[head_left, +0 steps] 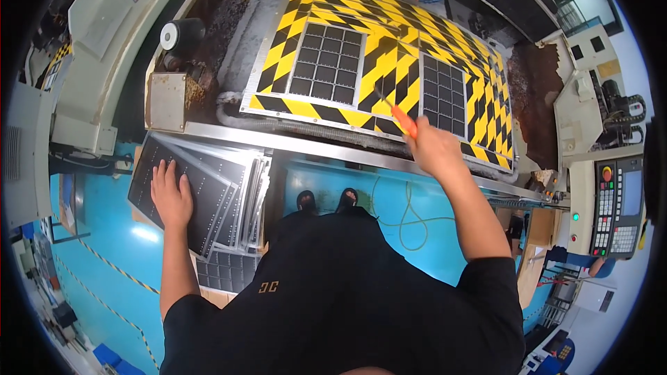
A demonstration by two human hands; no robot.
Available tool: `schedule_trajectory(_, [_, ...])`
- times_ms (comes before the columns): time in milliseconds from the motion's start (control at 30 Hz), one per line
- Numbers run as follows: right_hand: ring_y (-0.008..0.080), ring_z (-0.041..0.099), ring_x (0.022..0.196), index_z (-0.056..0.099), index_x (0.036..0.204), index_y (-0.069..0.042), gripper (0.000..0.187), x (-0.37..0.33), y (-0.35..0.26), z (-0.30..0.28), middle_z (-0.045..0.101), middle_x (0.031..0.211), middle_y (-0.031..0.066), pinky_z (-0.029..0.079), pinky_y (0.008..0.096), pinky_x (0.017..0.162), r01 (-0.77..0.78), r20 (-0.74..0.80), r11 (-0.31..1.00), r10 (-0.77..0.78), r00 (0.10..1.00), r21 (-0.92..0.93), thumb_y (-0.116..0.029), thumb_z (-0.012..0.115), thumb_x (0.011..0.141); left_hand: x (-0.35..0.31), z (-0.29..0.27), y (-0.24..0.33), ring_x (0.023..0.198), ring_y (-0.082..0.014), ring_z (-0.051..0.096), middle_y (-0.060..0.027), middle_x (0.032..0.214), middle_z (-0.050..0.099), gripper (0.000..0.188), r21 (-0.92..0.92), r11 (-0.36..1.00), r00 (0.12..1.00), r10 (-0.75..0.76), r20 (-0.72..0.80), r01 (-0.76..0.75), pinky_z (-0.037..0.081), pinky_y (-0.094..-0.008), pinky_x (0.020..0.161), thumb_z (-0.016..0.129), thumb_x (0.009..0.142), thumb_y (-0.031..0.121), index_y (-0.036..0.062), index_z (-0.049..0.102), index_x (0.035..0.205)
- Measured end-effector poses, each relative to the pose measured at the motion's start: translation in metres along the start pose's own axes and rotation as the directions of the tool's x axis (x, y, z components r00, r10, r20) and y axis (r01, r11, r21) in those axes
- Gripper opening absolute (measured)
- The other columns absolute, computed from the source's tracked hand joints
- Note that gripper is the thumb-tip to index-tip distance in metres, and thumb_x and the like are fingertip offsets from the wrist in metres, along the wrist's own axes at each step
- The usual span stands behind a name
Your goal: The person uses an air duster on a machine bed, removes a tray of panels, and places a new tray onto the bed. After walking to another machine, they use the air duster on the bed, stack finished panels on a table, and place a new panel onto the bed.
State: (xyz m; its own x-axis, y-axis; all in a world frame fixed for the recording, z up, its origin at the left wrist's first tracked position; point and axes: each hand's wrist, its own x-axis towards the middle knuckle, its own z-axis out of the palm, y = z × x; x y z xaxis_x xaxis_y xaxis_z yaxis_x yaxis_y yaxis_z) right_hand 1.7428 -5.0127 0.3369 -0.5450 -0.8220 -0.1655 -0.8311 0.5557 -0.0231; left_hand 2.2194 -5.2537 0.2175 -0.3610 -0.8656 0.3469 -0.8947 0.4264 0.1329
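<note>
My right hand (435,147) is closed around an orange-handled tool (403,121). Its slim dark tip points up and left over the yellow-and-black striped machine bed (389,73), between two dark gridded panels; whether the tip touches the surface I cannot tell. The left gridded panel (326,62) and the right gridded panel (442,95) lie set among the stripes. Lower left, my left hand (171,196) lies with fingers spread on the top sheet of a stack of black perforated sheets (201,214). Clear or pale sheets stick out unevenly at the stack's right side.
A metal ledge (333,152) runs along the machine's front. At right stands a control panel (617,208) with keys and a red knob. Another gridded panel (226,271) sits below the stack. A looped hose or cable (415,226) lies on the blue floor.
</note>
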Motion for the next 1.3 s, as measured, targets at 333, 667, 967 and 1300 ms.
schedule_trajectory(333, [0.0437, 0.066, 0.103, 0.053, 0.119, -0.002, 0.049, 0.078, 0.123, 0.042, 0.069, 0.107, 0.026, 0.051, 0.051, 0.09, -0.417, -0.046, 0.896, 0.428, 0.903, 0.151, -0.043, 0.059, 0.094, 0.007, -0.006, 0.003, 0.141, -0.0371, 0.038, -0.0168, 0.149, 0.047, 0.043, 0.026, 0.998, 0.999, 0.055, -0.003, -0.055, 0.028, -0.0475, 0.116, 0.051, 0.1, 0.026, 0.0082, 0.053, 0.139])
schedule_trajectory(667, [0.0447, 0.065, 0.101, 0.051, 0.119, -0.004, 0.044, -0.053, 0.14, 0.011, 0.068, 0.105, 0.0271, 0.05, 0.053, 0.088, -0.455, 0.17, 0.89, 0.446, 0.879, 0.017, -0.041, 0.057, 0.095, 0.028, 0.008, 0.018, 0.139, -0.0411, 0.04, -0.0193, 0.147, 0.048, 0.043, 0.025, 0.995, 0.995, 0.099, -0.002, -0.099, 0.031, -0.0478, 0.115, 0.052, 0.1, 0.024, 0.0061, 0.054, 0.138])
schedule_trajectory(967, [0.0427, 0.066, 0.102, 0.054, 0.117, -0.001, 0.049, 0.015, 0.198, 0.026, 0.069, 0.106, 0.025, 0.05, 0.0522, 0.088, -0.436, 0.101, 0.852, 0.426, 0.899, 0.29, -0.044, 0.059, 0.093, 0.036, 0.007, 0.033, 0.133, -0.0429, 0.045, -0.022, 0.142, 0.052, 0.04, 0.007, 0.991, 0.991, 0.132, -0.032, -0.132, 0.034, -0.0478, 0.113, 0.054, 0.098, 0.021, 0.004, 0.056, 0.134])
schedule_trajectory(1300, [0.0386, 0.069, 0.083, 0.054, 0.111, -0.003, 0.04, 0.057, 0.018, 0.013, 0.071, 0.086, 0.0191, 0.053, 0.0484, 0.074, 0.198, 0.085, 0.961, -0.217, 0.972, 0.193, -0.039, 0.06, 0.095, 0.029, 0.003, 0.03, 0.139, -0.0383, 0.04, -0.0172, 0.146, 0.049, 0.043, -0.042, 0.999, 1.0, 0.025, 0.009, -0.025, 0.03, -0.0484, 0.115, 0.056, 0.096, 0.024, 0.0082, 0.056, 0.136])
